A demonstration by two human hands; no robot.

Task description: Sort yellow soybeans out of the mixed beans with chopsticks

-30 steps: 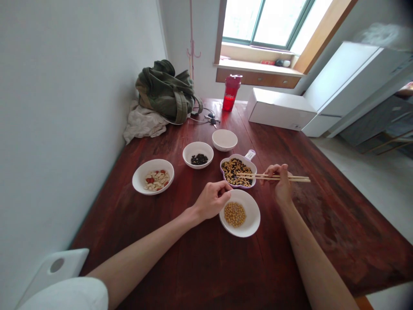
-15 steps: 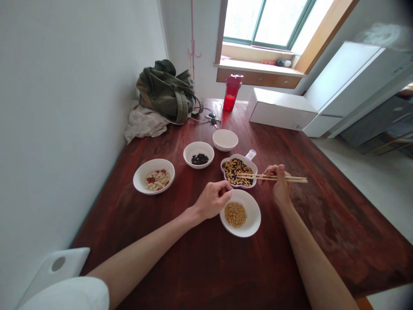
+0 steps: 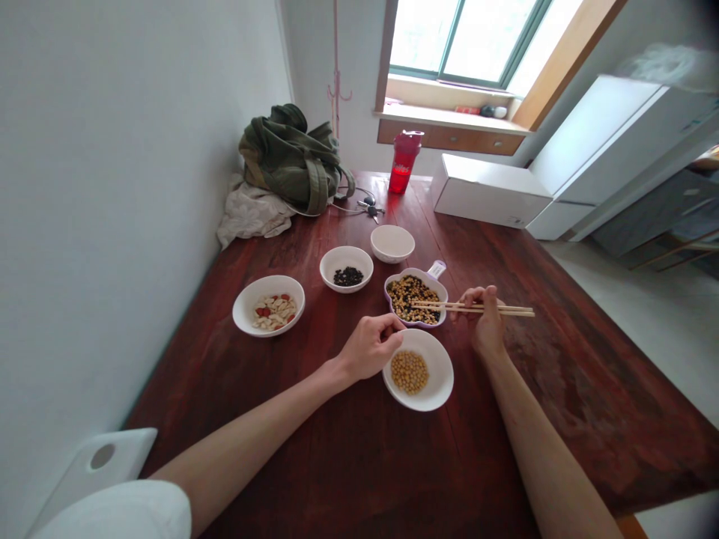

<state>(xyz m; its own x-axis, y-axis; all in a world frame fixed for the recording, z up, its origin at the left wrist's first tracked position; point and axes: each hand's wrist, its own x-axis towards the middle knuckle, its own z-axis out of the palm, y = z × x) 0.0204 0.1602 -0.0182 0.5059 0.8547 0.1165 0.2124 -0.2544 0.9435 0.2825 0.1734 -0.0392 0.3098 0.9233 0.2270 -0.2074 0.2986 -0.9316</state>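
The right hand (image 3: 486, 323) pinches the chopsticks (image 3: 449, 307) with the tips above the mixed beans (image 3: 413, 298); holding them level like this is good. The left hand (image 3: 371, 346) stays loosely curled just beside the soybean bowl (image 3: 445, 378).

Two slim bare arms, one white sleeve

A plain white short sleeve (image 3: 115, 513) shows at seven o'clock, smooth and softly rounded, its fabric ending on the upper arm. Below its hem, the long, slender, bare left forearm (image 3: 247, 449) narrows to the wrist and the left hand (image 3: 371, 348) near the centre. At five o'clock, the equally bare and slender right forearm (image 3: 550, 449) tapers toward the right hand (image 3: 487, 326), with long, thin fingers.
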